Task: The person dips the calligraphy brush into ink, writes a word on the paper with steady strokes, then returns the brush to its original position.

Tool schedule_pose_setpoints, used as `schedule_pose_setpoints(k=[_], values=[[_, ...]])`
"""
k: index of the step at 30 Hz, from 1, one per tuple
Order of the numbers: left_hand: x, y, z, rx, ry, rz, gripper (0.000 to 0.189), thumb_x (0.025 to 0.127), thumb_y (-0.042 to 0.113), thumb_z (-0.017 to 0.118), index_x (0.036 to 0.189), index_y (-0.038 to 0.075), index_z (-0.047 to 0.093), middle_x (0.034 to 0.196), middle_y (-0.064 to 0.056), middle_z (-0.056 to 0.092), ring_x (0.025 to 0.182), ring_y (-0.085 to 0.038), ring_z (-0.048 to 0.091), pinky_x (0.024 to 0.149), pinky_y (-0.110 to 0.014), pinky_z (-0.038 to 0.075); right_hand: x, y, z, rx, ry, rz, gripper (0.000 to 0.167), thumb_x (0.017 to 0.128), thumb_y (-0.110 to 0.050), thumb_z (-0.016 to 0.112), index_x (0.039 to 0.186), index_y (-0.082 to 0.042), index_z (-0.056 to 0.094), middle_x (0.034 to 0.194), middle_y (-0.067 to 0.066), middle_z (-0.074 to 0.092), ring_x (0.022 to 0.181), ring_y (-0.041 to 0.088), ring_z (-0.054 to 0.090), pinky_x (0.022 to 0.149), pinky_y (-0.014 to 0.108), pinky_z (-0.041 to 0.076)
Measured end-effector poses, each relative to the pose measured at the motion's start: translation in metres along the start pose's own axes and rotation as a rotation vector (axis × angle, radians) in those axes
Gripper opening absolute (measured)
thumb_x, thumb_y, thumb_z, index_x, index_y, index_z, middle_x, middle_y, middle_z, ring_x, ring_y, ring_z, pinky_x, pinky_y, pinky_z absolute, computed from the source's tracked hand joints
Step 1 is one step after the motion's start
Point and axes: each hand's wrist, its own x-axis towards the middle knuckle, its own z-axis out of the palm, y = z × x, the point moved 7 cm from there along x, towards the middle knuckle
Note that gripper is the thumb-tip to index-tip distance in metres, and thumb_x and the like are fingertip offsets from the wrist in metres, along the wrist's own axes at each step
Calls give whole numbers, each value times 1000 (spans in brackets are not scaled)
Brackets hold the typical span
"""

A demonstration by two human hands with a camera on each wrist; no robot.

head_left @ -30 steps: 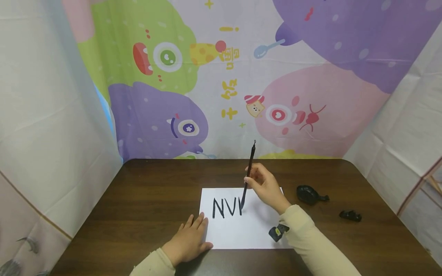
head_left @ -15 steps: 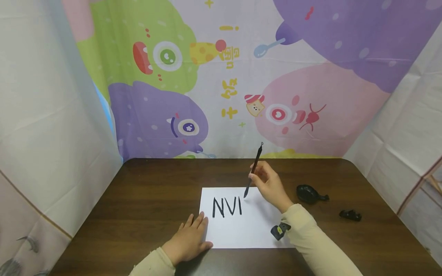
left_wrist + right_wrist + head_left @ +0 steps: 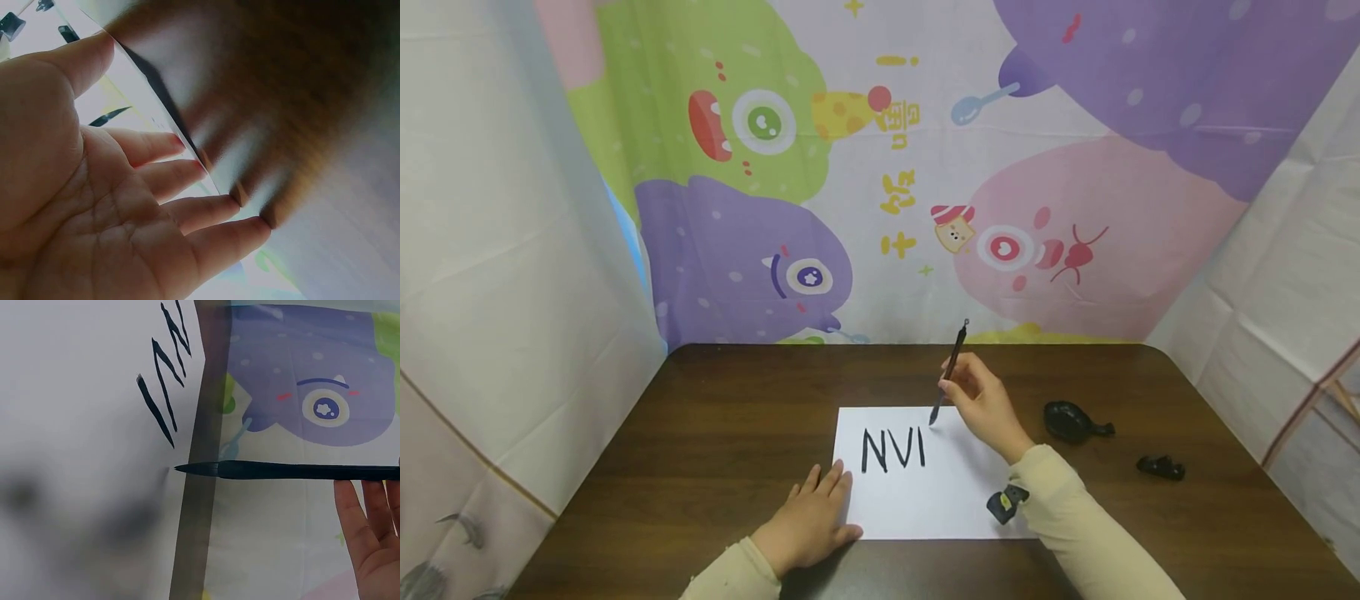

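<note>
A white sheet of paper (image 3: 925, 504) lies on the brown table, with the black strokes "NVI" (image 3: 892, 450) near its upper left. My right hand (image 3: 988, 404) pinches a dark writing brush (image 3: 953, 360) by its shaft, the handle leaning up and to the right. In the right wrist view the tip of the brush (image 3: 197, 469) is just beside the last stroke; a small gap seems to part it from the paper. With fingers spread, my left hand (image 3: 811, 517) rests on the left edge of the sheet. Its palm (image 3: 94, 206) fills much of the left wrist view.
To the right of the paper sits a black, gourd-shaped object (image 3: 1073, 422) with a narrow neck. Beyond it lies a small black piece (image 3: 1161, 468), perhaps a brush rest. A curtain with cartoon monsters (image 3: 805, 167) hangs behind the table (image 3: 700, 450).
The brush tip has lifted off the foot of the "I" stroke and moved up and slightly right to near its top. Over the last half second it has dipped slightly. The left hand stays put.
</note>
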Motion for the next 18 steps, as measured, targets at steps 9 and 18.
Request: schedule_pose_setpoints(k=[9,18], values=[[0,0,0,-3,-21,-8,78,88,46,67,144,-3,43,155,-24,35,139,-55,31,105,-70,33,-1,-2,2,-45,-9,18,19,89,9,63,106,6,56,94,26,65,89,33,67,76,25,58],[-1,1,-2,-4,-21,-6,78,88,46,67,144,-3,43,154,-24,35,138,-56,32,105,-70,33,-1,17,4,-26,-12,13,21,88,9,63,109,10,56,101,30,63,96,37,66,80,29,58]])
